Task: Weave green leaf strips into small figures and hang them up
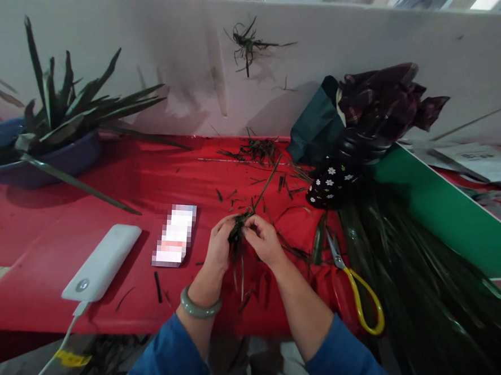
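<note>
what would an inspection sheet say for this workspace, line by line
Surface: red cover, strewn with leaf scraps
Things: leaf bundle between the hands; scissors at right; long leaves beyond them
Clutter: phone and power bank at left
Grip: left hand and right hand both on the leaf bundle
Cables: white cable from the power bank, down over the near edge
Surroundings: pale panel behind; blue bowl of leaves at left; green board at right
</note>
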A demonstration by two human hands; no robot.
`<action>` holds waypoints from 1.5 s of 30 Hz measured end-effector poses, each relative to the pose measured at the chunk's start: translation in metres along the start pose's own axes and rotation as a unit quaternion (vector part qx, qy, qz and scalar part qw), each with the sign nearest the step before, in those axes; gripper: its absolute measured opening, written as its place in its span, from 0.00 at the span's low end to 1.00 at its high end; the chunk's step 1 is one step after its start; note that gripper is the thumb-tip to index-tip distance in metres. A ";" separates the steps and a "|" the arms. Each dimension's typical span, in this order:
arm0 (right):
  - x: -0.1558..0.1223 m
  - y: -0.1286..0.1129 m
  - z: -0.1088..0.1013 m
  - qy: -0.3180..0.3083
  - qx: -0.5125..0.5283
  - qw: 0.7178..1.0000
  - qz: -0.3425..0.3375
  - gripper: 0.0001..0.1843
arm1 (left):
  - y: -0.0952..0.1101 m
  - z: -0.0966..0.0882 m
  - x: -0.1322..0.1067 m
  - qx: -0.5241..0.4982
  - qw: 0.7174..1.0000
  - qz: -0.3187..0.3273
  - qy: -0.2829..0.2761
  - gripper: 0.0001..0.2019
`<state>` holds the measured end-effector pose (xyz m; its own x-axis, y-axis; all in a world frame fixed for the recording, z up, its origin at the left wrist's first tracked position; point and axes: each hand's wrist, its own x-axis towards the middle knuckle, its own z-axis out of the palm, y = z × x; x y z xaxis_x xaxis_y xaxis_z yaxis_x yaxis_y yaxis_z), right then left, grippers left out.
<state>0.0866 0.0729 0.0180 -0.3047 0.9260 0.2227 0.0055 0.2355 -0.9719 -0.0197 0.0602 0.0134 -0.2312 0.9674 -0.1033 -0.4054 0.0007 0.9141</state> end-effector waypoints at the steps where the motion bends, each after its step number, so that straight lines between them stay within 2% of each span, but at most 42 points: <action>1: 0.000 0.000 -0.001 -0.008 0.014 1.000 0.007 0.05 | 0.000 0.000 -0.001 -0.007 1.000 -0.007 -0.005 0.10; 8: 0.002 -0.003 -0.005 -0.040 0.029 0.999 0.017 0.04 | 0.002 0.000 -0.001 -0.028 0.996 -0.081 -0.025 0.08; 12: 0.002 -0.004 -0.005 -0.058 0.056 0.996 0.033 0.04 | 0.001 -0.001 -0.001 -0.063 0.995 -0.070 -0.014 0.07; 15: 0.001 -0.003 -0.005 -0.078 0.085 0.991 0.071 0.05 | 0.001 -0.001 -0.001 -0.089 0.994 -0.064 -0.016 0.06; 21: 0.001 -0.003 -0.009 -0.074 0.110 0.985 0.111 0.05 | 0.005 -0.003 -0.003 -0.072 0.990 -0.085 -0.083 0.10; 23: 0.002 -0.002 -0.010 -0.062 0.113 0.984 0.121 0.06 | 0.005 -0.004 -0.004 -0.067 0.990 -0.081 -0.089 0.11; 26: 0.002 -0.001 -0.010 -0.058 0.120 0.983 0.130 0.06 | 0.004 -0.004 -0.003 -0.064 0.994 -0.056 -0.073 0.10; 30: 0.001 -0.001 -0.010 -0.091 0.103 0.982 0.129 0.05 | 0.004 -0.003 -0.002 -0.073 0.997 -0.024 -0.031 0.13; 35: -0.003 -0.004 -0.013 -0.138 0.100 0.975 0.144 0.04 | 0.007 -0.002 -0.002 -0.075 0.997 -0.029 -0.001 0.16; 39: -0.006 -0.007 -0.016 -0.163 0.163 0.962 0.146 0.04 | 0.007 -0.003 -0.002 -0.064 0.997 -0.041 0.011 0.13; 41: -0.006 -0.008 -0.017 -0.155 0.194 0.959 0.136 0.04 | 0.007 -0.004 -0.002 -0.069 0.996 -0.056 -0.011 0.15; 45: -0.004 -0.009 -0.018 -0.129 0.206 0.960 0.135 0.05 | 0.008 -0.005 -0.005 -0.071 0.986 -0.106 -0.106 0.20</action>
<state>0.1051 0.0719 0.0274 -0.5718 0.8202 -0.0172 -0.2439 -0.1900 -0.9510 -0.0262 0.0541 0.0197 0.0572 0.9804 -0.1883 -0.5481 0.1885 0.8149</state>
